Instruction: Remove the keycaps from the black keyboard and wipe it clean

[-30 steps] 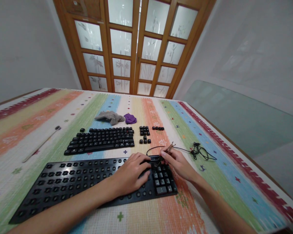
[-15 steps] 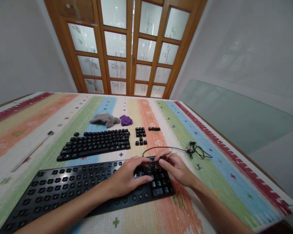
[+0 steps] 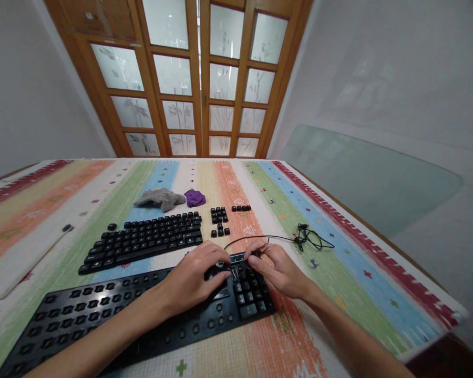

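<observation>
So the left hand (image 3: 199, 275) is palm down over the keyboard (image 3: 130, 290), wrist low, forearm slanting in from the near left across the board. Its thumb and fingers make a loose half-open C beside the number pad; can't tell if the fingertips have hold of anything. The right hand (image 3: 279, 269) comes in from the near right corner side of the striped table (image 3: 362, 294), turned so thumb and index finger pinch close together above the far end of the number pad, other fingers curled. There's a small dark piece (image 3: 254, 255) in that pinch, too tiny to make out.

The keyboard lies toward the near edge of the table, sockets bare over most of it, number pad keys (image 3: 250, 294) on at its right end. Just past it, toward the far edge, are the loose keycaps (image 3: 142, 242) in rows, with smaller clusters (image 3: 219, 215) on their right. Thin black cable (image 3: 313, 240) is bunched toward the right edge, long-handled brush (image 3: 34, 262) toward the left edge. Farther back, a grey cloth (image 3: 161, 199) touches or nearly touches a purple cloth (image 3: 195, 198).
</observation>
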Demonstrator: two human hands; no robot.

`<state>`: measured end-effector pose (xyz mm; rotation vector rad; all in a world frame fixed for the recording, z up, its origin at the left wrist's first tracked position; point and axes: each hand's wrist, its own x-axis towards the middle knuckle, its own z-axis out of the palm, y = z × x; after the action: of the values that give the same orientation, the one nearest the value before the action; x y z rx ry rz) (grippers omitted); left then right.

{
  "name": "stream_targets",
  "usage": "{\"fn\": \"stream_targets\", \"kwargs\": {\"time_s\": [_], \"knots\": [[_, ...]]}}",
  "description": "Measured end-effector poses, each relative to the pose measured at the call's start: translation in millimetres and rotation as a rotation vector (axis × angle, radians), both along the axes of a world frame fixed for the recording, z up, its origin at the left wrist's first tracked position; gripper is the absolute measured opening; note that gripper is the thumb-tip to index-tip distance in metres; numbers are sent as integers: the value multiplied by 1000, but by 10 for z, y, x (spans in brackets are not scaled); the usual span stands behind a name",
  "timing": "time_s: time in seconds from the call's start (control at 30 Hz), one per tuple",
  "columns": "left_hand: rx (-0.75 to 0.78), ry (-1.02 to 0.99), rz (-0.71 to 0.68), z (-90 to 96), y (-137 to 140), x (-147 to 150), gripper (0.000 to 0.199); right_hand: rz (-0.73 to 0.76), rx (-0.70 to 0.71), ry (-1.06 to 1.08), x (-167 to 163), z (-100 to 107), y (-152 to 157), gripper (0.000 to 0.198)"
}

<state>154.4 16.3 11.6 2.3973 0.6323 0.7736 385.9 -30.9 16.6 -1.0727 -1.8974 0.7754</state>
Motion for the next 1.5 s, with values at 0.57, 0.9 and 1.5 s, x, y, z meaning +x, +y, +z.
{"fn": "stream_targets", "kwargs": {"time_s": [0.57,0.9,1.5], "knots": [[227,131,129,88,668,394,7,70,-60,-123,131,-104,112,26],[239,324,197,23,1023,713,12,238,104,-205,39,-109,49,26],[186,486,330,-147,1319,1016,15,-177,-189,35,33,-234,229,47]]}}
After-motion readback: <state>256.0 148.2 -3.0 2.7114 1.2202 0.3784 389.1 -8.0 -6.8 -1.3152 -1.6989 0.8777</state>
